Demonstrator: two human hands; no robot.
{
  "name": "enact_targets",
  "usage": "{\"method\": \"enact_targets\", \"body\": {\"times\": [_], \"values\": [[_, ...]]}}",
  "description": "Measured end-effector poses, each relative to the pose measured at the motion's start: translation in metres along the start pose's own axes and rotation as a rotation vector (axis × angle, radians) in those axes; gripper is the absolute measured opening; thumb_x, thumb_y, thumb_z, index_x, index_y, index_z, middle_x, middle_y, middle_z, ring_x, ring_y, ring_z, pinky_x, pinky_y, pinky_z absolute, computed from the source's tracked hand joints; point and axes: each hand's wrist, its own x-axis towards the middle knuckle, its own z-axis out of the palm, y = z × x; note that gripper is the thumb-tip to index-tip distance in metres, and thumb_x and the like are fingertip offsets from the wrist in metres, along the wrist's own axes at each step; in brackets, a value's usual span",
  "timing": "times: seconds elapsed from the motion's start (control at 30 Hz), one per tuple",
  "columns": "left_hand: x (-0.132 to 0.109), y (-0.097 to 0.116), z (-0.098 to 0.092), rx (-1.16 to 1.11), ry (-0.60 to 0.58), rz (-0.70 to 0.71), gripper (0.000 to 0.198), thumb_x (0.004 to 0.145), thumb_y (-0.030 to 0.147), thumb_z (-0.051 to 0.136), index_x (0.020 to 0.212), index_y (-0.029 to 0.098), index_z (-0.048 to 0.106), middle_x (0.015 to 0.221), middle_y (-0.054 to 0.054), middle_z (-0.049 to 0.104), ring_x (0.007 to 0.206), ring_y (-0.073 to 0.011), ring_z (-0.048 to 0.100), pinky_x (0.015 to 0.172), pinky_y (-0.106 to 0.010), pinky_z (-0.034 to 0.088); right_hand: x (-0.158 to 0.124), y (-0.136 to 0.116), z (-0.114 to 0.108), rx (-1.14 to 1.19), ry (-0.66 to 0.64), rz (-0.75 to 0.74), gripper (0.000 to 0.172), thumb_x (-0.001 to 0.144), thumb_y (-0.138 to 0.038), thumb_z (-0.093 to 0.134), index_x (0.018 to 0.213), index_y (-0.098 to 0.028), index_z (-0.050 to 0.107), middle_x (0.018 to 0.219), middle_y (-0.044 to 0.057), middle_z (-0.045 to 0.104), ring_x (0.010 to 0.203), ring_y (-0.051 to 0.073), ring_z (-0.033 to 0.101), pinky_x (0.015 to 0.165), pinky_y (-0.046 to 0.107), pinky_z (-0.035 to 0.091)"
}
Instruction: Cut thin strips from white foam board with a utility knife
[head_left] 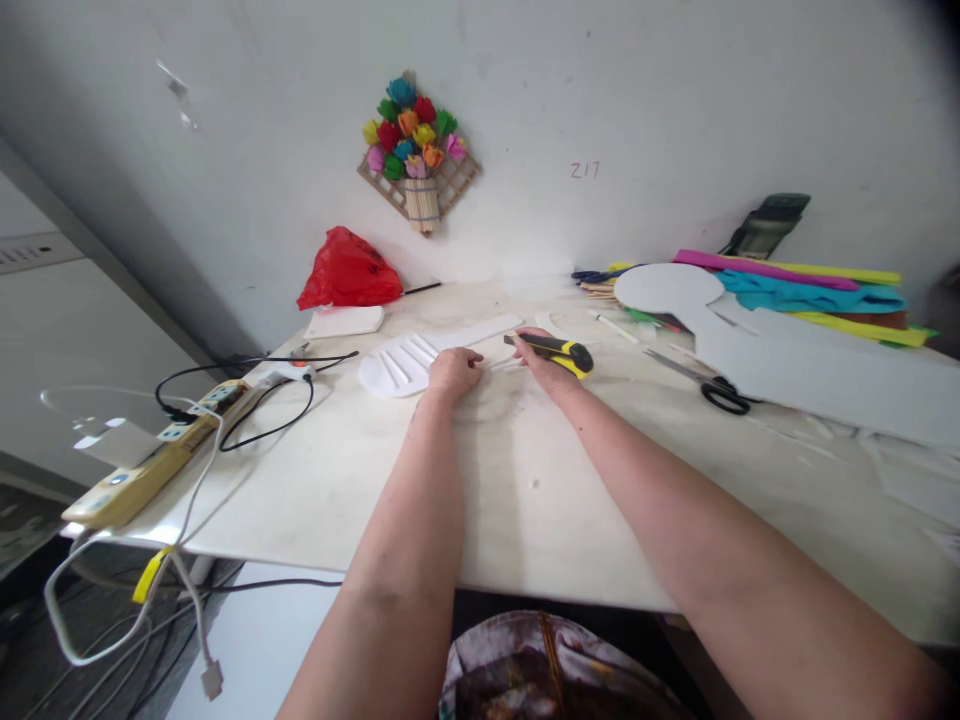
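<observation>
Forward stretch both hands (453, 371), the right (550, 374) gripping a utility knife (564, 352).

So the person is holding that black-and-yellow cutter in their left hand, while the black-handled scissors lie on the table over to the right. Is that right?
Not quite: the head view shows the cutter in the right hand, not the left hand. The scissors do lie on the table to the right.
</observation>
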Motion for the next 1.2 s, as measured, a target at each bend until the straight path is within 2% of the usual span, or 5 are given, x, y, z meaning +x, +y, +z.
{"method": "enact_targets", "body": {"times": [0.13, 0.3, 0.63, 0.9, 1.2], "values": [[0.002, -0.003, 0.000, -0.039, -0.003, -0.043, 0.029, 0.071, 0.028, 0.063, 0.097, 0.023, 0.073, 0.093, -0.002, 0.072, 0.087, -0.0184, 0.063, 0.077, -0.023, 0.046, -0.006, -0.012, 0.008, 0.057, -0.014, 0.053, 0.022, 0.077, -0.029, 0.060, 0.097, -0.020, 0.058, 0.066, -0.004, 0.059, 0.056, 0.007, 0.053, 0.054, 0.020, 0.045], [0.005, -0.007, 0.005, -0.119, -0.014, -0.067, 0.022, 0.070, 0.027, 0.064, 0.089, 0.022, 0.074, 0.086, -0.002, 0.072, 0.080, -0.0165, 0.063, 0.070, -0.022, 0.046, -0.010, -0.011, 0.016, 0.059, -0.062, 0.133, 0.022, 0.078, -0.034, 0.060, 0.095, -0.019, 0.060, 0.059, -0.005, 0.056, 0.048, 0.006, 0.049, 0.048, 0.017, 0.041], [0.005, -0.005, 0.006, -0.138, 0.001, -0.103, 0.021, 0.069, 0.027, 0.067, 0.088, 0.024, 0.075, 0.083, -0.001, 0.073, 0.079, -0.0155, 0.064, 0.069, -0.020, 0.046, -0.011, -0.006, 0.021, -0.007, -0.120, 0.193, 0.029, 0.081, -0.042, 0.058, 0.098, -0.019, 0.061, 0.063, -0.002, 0.061, 0.050, 0.006, 0.051, 0.053, 0.018, 0.044], [0.004, -0.004, 0.006, -0.146, 0.006, -0.118, 0.022, 0.068, 0.028, 0.066, 0.088, 0.025, 0.075, 0.085, -0.001, 0.073, 0.082, -0.0164, 0.064, 0.071, -0.022, 0.047, -0.012, -0.008, 0.025, -0.065, -0.129, 0.205, 0.027, 0.085, -0.039, 0.053, 0.100, -0.018, 0.060, 0.065, -0.001, 0.060, 0.053, 0.007, 0.051, 0.056, 0.021, 0.046], [0.003, -0.002, 0.004, -0.145, -0.010, -0.142, 0.022, 0.067, 0.029, 0.066, 0.086, 0.025, 0.075, 0.085, -0.003, 0.073, 0.081, -0.0183, 0.064, 0.069, -0.024, 0.047, -0.010, 0.001, 0.025, -0.089, -0.136, 0.206, 0.030, 0.082, -0.044, 0.055, 0.099, -0.020, 0.060, 0.066, -0.001, 0.061, 0.053, 0.008, 0.053, 0.055, 0.020, 0.046]]}}
